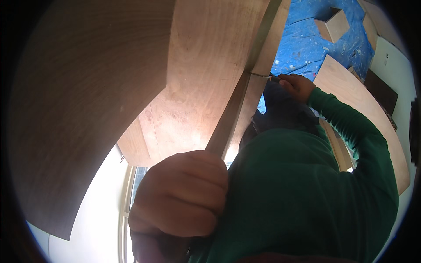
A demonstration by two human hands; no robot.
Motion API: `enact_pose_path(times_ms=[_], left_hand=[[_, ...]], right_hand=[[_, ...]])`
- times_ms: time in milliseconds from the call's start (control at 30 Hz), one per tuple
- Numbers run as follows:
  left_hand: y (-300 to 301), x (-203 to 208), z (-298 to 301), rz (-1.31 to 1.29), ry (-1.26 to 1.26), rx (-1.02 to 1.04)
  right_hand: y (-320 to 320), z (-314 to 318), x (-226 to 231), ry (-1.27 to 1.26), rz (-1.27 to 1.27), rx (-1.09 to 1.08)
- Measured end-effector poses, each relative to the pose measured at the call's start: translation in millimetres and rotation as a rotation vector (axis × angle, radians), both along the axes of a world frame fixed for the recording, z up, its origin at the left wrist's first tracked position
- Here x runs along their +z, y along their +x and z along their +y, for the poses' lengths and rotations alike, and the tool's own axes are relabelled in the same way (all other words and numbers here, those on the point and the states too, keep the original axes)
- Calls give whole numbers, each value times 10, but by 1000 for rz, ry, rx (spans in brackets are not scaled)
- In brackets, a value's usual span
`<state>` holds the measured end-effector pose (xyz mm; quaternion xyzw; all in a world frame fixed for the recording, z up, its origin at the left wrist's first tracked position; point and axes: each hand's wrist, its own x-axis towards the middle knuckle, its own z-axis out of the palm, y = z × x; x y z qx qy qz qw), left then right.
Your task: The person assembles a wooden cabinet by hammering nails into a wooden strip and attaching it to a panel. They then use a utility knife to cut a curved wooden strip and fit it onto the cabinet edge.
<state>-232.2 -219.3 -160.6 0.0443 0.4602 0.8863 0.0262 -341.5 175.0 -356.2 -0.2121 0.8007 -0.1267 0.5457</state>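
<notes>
My left hand [180, 193] is closed in a fist, large and close, at the near end of a long narrow wooden strip [230, 116]. The strip's end disappears behind the fingers. Farther up, my right hand [299, 87] grips a slim tool [275, 79] with a dark handle and a thin metal shaft; its exact kind is hard to make out. The tip of the shaft meets the edge of the strip. Beside the strip stands a broad pale plywood panel [210, 57], and a darker wood panel [92, 87] rises at the left.
Blue sheeting [302, 39] with pale specks covers the floor at the top right, with a small wooden box [335, 25] on it. A large curved-looking plywood sheet [351, 92] lies right of my arm. A window [131, 193] and white wall [101, 197] show at lower left.
</notes>
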Motion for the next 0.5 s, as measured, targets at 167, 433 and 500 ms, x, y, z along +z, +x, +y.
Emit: enact_pose_path(times_ms=[167,433,500], left_hand=[[-101,-43,-103,30,17,-143],[-96,13,-90,8,-1,-161],[13,36,-45,-25,-14,-83]], right_hand=[[65,5,-76,-63,-5,-54],[-68,-180,-8,-28,-61,19],[-43,-131,-79,-22,-39,14]])
